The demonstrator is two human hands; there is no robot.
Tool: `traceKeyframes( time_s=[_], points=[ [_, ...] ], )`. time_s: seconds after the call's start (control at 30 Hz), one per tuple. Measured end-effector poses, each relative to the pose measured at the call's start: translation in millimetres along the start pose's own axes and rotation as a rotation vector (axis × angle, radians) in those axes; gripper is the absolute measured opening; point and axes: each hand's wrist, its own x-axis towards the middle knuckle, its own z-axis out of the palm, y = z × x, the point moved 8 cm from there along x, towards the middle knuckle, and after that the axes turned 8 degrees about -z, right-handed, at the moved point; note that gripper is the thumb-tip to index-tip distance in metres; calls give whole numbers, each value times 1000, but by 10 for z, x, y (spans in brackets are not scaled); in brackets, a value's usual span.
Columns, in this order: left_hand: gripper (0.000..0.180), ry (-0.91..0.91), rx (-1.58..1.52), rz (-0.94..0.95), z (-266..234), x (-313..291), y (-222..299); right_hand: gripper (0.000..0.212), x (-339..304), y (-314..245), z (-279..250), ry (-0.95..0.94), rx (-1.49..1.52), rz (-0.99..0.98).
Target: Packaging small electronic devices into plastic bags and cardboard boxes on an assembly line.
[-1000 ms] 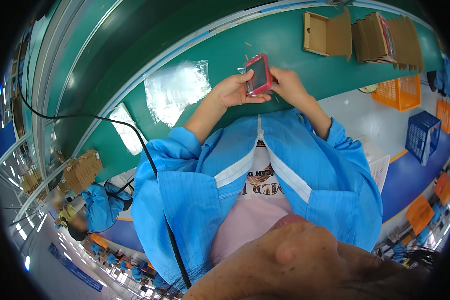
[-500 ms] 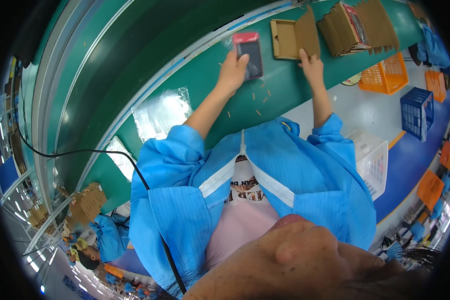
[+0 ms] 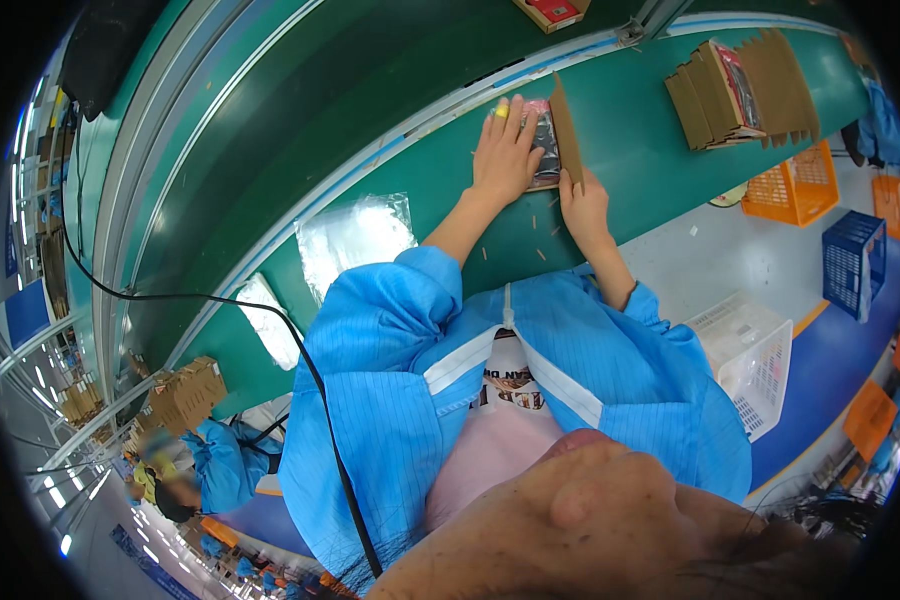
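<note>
1. one box (image 3: 543,188) lies open on the green table (image 3: 630,160), its lid (image 3: 566,125) raised;
2. the person's left hand (image 3: 506,152) lies flat, fingers spread, over the box's left side and part of the device (image 3: 546,152);
3. the right hand (image 3: 584,207) pinches the lid's near end; the two hands are apart;
4. the device, dark with a reddish far end, sits in the box;
5. clear bags (image 3: 355,240) lie to the left; stacked boxes (image 3: 708,98) stand to the right

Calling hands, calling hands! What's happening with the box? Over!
Left hand flat over red-and-black device in cardboard box. Right hand at raised lid. Small tan strips scattered nearby.
</note>
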Motion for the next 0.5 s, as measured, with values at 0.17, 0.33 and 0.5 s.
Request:
traceKeyframes(
  time_s=[0.17, 0.33, 0.5],
  points=[
    [53, -120, 83, 0, 184, -162, 96, 19, 10, 16, 2, 71, -51, -76],
    [60, 62, 4, -130, -197, -174, -187, 26, 241, 222, -465, 39, 31, 90],
    [51, 92, -28, -252, -341, -615, -801, 35, 730, 144, -1995, 267, -24, 54]
  ],
)
